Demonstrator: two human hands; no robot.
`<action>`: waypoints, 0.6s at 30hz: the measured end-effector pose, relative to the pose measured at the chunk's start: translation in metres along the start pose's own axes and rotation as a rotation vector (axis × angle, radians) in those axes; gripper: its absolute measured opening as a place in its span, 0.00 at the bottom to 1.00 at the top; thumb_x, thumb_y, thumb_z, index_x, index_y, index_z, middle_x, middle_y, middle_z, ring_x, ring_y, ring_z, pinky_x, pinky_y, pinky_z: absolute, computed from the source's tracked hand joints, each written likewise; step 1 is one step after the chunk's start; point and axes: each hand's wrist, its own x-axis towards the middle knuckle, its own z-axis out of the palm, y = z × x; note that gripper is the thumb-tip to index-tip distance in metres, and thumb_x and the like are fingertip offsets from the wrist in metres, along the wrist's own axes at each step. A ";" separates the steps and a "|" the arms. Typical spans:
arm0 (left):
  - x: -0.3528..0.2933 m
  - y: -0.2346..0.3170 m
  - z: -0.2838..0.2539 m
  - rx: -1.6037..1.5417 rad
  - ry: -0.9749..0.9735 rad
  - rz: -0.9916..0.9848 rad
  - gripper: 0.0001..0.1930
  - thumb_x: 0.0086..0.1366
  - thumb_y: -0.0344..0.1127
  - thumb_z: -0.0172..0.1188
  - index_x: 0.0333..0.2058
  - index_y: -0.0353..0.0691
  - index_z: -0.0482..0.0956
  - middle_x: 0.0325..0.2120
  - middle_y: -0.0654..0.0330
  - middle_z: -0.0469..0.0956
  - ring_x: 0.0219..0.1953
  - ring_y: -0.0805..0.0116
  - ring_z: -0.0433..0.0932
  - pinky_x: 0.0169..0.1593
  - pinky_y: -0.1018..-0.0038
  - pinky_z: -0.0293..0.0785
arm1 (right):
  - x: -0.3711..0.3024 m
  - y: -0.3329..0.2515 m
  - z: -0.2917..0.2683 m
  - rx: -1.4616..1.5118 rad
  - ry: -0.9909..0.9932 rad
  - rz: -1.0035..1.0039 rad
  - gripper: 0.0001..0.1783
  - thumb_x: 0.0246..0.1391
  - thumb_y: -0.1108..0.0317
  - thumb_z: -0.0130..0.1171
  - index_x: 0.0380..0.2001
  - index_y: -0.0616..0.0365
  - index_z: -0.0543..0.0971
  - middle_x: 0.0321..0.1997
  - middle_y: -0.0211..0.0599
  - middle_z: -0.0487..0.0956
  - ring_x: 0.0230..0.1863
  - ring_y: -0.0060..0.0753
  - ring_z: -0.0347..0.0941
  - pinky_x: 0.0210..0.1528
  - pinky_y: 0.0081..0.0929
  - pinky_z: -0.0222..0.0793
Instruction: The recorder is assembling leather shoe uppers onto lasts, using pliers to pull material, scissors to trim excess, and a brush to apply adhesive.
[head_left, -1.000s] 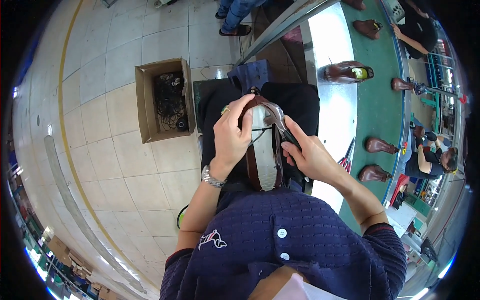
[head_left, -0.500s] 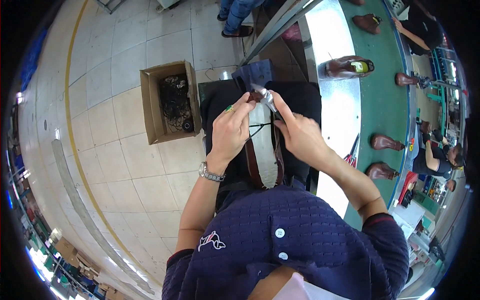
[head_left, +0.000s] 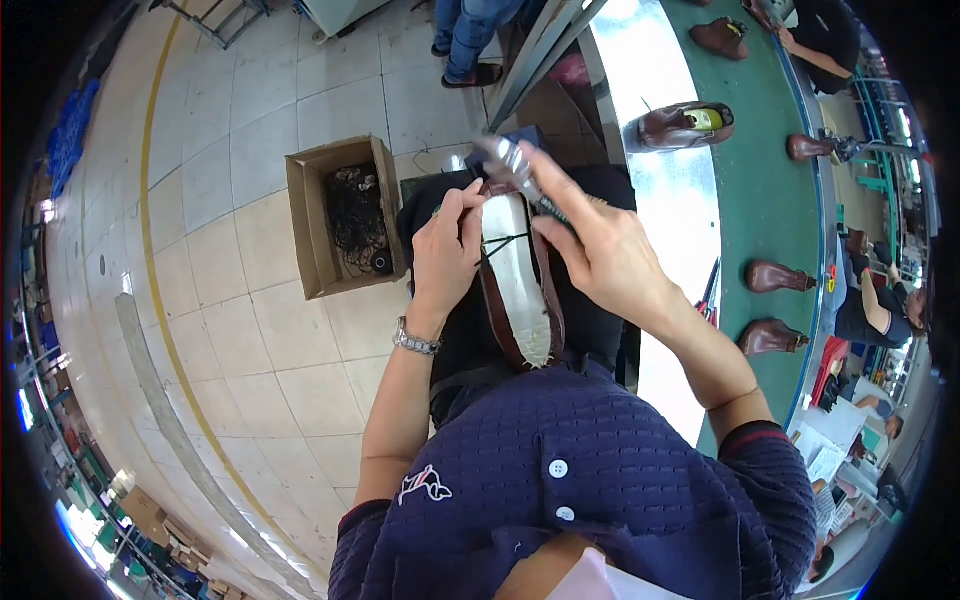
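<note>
A brown leather shoe upper (head_left: 553, 325) rests sole side up across my lap, its long white insole (head_left: 512, 290) facing me. Dark cord crosses the insole near the middle. Fingers of my left hand (head_left: 446, 248) are closed on the leather edge at the shoe's far end. My right hand (head_left: 612, 255) grips a pair of metal pliers (head_left: 512, 163), whose head is smeared by motion over that far end. Whether the jaws touch the leather I cannot make out.
Left of my legs, a cardboard box (head_left: 301, 225) holds dark tangled scraps. On my right runs a metal ledge (head_left: 680, 235) with a brown shoe (head_left: 685, 126) on it, beside a green conveyor (head_left: 745, 190) carrying several shoes. Another person's legs (head_left: 465, 35) stand ahead.
My right hand has brought the pliers up and slightly left, away from the leather edge. The left hand still holds the shoe's far end, shifted a little left.
</note>
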 end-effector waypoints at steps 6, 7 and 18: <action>0.007 0.003 0.000 -0.054 -0.012 -0.010 0.04 0.65 0.25 0.53 0.39 0.34 0.72 0.41 0.50 0.81 0.33 0.59 0.82 0.37 0.72 0.75 | 0.004 0.018 0.017 -0.104 -0.211 0.121 0.37 0.58 0.69 0.53 0.68 0.46 0.52 0.27 0.54 0.79 0.29 0.58 0.77 0.31 0.46 0.72; 0.011 0.005 -0.002 -0.041 -0.012 -0.056 0.05 0.65 0.26 0.53 0.40 0.34 0.71 0.40 0.50 0.81 0.34 0.61 0.82 0.38 0.73 0.75 | 0.008 0.014 0.007 -0.104 -0.202 0.116 0.37 0.58 0.69 0.53 0.68 0.46 0.52 0.27 0.54 0.79 0.29 0.58 0.77 0.31 0.46 0.72; 0.030 -0.011 0.024 -0.511 -0.179 -0.335 0.19 0.71 0.44 0.52 0.50 0.35 0.76 0.42 0.66 0.77 0.44 0.79 0.71 0.50 0.81 0.65 | -0.097 0.096 0.027 0.144 0.457 0.621 0.36 0.57 0.65 0.57 0.66 0.47 0.56 0.38 0.57 0.79 0.38 0.61 0.76 0.41 0.48 0.69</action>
